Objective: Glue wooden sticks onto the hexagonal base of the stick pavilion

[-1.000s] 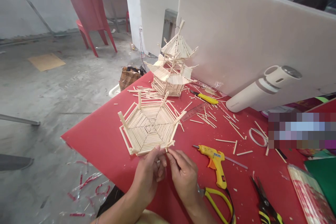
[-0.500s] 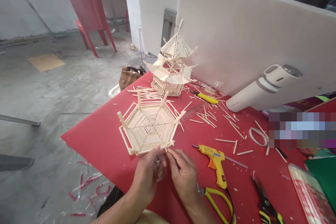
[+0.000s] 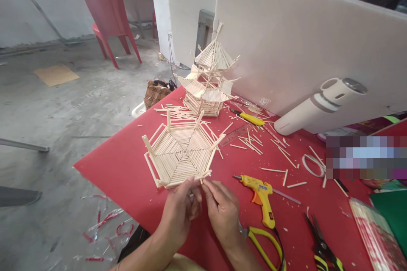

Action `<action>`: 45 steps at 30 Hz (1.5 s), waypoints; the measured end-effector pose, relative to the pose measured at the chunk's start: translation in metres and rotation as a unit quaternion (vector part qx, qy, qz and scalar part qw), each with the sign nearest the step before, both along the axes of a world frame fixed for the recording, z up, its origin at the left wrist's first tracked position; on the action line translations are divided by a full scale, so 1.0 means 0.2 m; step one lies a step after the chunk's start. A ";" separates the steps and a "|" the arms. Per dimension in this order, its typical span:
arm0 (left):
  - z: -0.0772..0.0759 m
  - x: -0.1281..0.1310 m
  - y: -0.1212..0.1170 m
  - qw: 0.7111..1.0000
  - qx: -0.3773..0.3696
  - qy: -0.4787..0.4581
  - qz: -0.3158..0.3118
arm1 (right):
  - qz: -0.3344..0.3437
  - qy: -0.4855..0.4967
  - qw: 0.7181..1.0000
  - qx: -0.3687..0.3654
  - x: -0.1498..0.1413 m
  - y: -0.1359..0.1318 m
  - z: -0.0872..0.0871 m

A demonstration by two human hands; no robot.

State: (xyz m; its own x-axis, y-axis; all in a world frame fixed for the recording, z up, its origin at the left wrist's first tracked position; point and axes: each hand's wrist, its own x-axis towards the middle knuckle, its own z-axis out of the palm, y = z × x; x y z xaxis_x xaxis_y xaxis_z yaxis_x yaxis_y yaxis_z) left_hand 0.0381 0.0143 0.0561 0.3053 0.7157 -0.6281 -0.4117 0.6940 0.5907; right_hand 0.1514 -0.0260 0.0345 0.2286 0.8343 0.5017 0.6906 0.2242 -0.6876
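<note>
A: Where was the work?

B: The polygonal stick base [image 3: 171, 165] lay on the red worktop [image 3: 117, 156], inward from its left edge, one side of the base toward the person. Corner posts [image 3: 168, 121] rose from its rim, some leaning outward.

A: Grip?

B: Right hand [image 3: 223, 208]: thumb and forefinger pinched on what looked like a short stick [image 3: 201, 181], just beside the base's near right corner. Left hand [image 3: 180, 206]: thumb tip at the near rim, fingers curled. Whether it clasped the rim or a piece along it, I could not tell.

A: Step in hand?

B: Judged as seating or steadying a small piece at that rim. The joint was too small to read; glue there was not confirmed.

A: Tools and stock?

B: Glue gun [image 3: 260, 197] lay right of the right hand, nozzle toward the base. Yellow-handled cutters [image 3: 265, 238] lay beside the right wrist, nearer the worktop's near edge. Loose sticks [image 3: 253, 145] were strewn beyond the glue gun. The stick pagoda [image 3: 211, 97] stood near the far left corner.

A: What did the next move call for?

B: My reading: light, even pressure until the piece sat true, then a clean parting of the fingers without dragging it. If the bond proved weak, the glue gun was near.
</note>
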 end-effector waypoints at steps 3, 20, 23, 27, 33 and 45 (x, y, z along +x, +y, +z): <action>0.00 0.00 0.00 1.000 0.000 0.002 0.000 | 0.002 0.005 1.000 -0.007 0.00 0.00 -0.01; -0.01 0.01 0.01 1.000 0.003 0.011 0.003 | 0.024 0.042 0.999 -0.011 0.00 0.00 0.00; 0.00 0.01 0.00 1.000 0.006 0.009 0.004 | 0.023 0.042 0.999 -0.007 0.00 0.01 0.01; 0.01 0.01 0.00 1.000 0.004 0.014 0.007 | 0.026 0.045 0.999 -0.010 0.00 0.01 0.01; 0.02 0.01 0.00 1.000 0.002 0.011 0.004 | 0.020 0.050 0.998 -0.008 0.00 0.01 0.02; 0.02 0.01 0.00 1.000 0.005 0.010 0.005 | 0.020 0.047 0.999 -0.009 0.00 0.01 0.02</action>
